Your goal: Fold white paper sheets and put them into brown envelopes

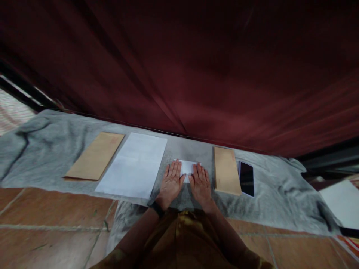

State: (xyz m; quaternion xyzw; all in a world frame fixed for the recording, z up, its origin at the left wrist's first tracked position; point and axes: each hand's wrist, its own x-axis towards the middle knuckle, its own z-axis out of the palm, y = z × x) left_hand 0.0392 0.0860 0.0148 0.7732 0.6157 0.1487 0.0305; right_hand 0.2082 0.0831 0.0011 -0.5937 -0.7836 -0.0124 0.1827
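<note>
Squarely, left hand (pixel 171 183) and right hand (pixel 201 184) spread flat, pressing small white folded paper (pixel 186 166).

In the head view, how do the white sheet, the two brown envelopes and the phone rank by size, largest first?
1. white sheet
2. left brown envelope
3. right brown envelope, though their different angles make the order of these two unsure
4. phone

A dark red fabric curtain (pixel 196 74) fills the upper frame. Below it lies a plain grey cloth (pixel 56 142). On it, from left to right across the middle of the frame:

- a tan paper envelope (pixel 95 156)
- a large white paper sheet (pixel 133 166)
- a small white folded paper (pixel 187 166)
- a second tan envelope (pixel 226 170)
- a glossy black flat phone (pixel 246 178)

At lower left, the terracotta floor tiles (pixel 50 224) show pale grout lines.
</note>
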